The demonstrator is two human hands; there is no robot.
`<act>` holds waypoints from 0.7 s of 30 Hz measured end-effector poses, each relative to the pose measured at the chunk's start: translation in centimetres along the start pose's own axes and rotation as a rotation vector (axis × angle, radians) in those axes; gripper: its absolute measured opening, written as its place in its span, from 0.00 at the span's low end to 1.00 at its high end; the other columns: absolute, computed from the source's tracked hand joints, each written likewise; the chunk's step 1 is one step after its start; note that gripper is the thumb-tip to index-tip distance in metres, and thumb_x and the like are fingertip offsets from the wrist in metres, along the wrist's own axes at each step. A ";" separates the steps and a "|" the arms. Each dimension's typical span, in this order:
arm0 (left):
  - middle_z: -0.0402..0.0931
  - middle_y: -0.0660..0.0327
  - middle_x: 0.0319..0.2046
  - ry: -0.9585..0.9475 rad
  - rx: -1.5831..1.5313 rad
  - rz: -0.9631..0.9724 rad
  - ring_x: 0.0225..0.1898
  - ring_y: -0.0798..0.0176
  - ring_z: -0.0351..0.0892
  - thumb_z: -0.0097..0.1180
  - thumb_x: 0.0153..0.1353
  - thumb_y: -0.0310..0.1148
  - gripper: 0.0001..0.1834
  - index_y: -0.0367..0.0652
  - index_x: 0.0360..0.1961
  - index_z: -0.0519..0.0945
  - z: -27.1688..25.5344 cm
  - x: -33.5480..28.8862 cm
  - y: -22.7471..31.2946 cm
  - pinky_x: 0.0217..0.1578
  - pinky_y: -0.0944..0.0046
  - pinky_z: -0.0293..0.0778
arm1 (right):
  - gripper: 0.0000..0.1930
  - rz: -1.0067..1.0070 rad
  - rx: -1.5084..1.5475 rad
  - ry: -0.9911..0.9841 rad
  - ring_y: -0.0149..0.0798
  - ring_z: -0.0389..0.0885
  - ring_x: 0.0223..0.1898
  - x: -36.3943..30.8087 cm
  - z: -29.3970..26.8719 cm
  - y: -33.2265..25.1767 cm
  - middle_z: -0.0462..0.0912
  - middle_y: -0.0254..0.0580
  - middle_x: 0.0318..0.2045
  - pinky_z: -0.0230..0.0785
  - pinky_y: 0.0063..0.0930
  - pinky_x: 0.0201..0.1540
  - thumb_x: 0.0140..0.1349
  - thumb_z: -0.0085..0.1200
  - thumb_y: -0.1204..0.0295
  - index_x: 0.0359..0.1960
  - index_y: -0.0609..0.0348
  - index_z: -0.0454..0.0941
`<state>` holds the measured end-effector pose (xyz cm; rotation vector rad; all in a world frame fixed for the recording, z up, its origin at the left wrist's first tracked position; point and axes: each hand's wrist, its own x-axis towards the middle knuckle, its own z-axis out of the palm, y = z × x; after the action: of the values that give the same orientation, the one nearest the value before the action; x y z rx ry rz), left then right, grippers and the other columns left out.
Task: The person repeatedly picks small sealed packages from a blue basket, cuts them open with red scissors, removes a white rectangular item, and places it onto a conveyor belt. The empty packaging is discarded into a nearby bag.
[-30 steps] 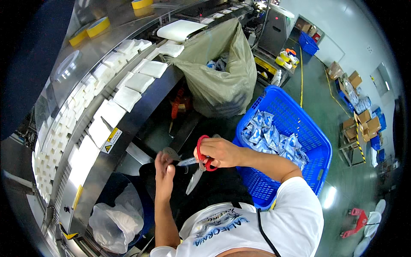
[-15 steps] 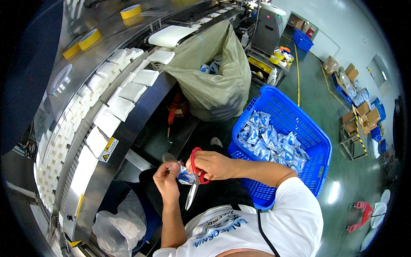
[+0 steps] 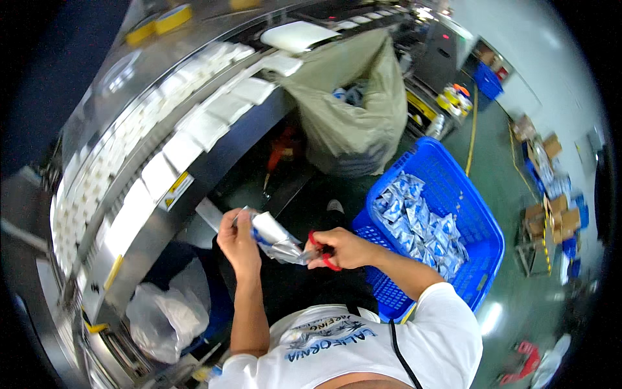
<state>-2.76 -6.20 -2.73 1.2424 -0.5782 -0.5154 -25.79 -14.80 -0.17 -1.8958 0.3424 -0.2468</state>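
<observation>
My left hand (image 3: 240, 245) pinches one end of a shiny white and blue packet (image 3: 284, 249) between thumb and fingers. A white pad (image 3: 267, 227) shows at the packet's end by that hand; whether it is partly out is blurred. My right hand (image 3: 348, 250) is closed on red-handled scissors (image 3: 332, 262) and also meets the packet's other end. The scissor blades are mostly hidden. Both hands are in front of my body, left of a blue plastic basket (image 3: 448, 185) holding many similar packets (image 3: 414, 217).
A conveyor line at the left carries rows of folded white pads (image 3: 188, 133). A green woven sack (image 3: 343, 139) hangs at its far end. Below the line stands a bin with a clear plastic bag (image 3: 170, 318). Cartons (image 3: 549, 223) sit on a trolley at the right.
Both hands have moved apart, with the packet now stretched between them and a white pad showing. The scissors have turned, so their blades no longer point down toward me. The view has shifted.
</observation>
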 end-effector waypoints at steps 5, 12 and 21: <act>0.83 0.57 0.35 -0.151 0.241 0.261 0.35 0.66 0.81 0.60 0.69 0.25 0.04 0.36 0.39 0.82 0.8 -0.6 2.2 0.38 0.68 0.75 | 0.21 0.014 0.113 0.326 0.35 0.82 0.48 1.3 -2.0 -0.2 0.85 0.46 0.50 0.73 0.31 0.54 0.52 0.78 0.73 0.41 0.63 0.76; 0.82 0.51 0.35 -0.287 0.342 0.388 0.35 0.54 0.83 0.64 0.63 0.23 0.04 0.34 0.37 0.81 1.0 -1.2 3.8 0.38 0.62 0.77 | 0.21 0.081 -0.230 0.311 0.44 0.87 0.37 5.4 -0.8 -5.7 0.85 0.48 0.35 0.77 0.36 0.42 0.55 0.76 0.63 0.40 0.63 0.78; 0.83 0.60 0.39 -0.132 -0.013 0.108 0.38 0.72 0.78 0.62 0.68 0.23 0.03 0.32 0.39 0.84 0.0 -2.2 2.1 0.39 0.72 0.73 | 0.16 0.085 -0.069 0.510 0.23 0.81 0.33 5.4 0.0 -5.2 0.85 0.35 0.31 0.76 0.21 0.35 0.55 0.76 0.75 0.38 0.65 0.79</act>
<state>-4.28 -4.27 -0.93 1.1640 -0.7485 -0.5124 -20.13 -15.08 4.79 -1.8624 0.7796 -0.6719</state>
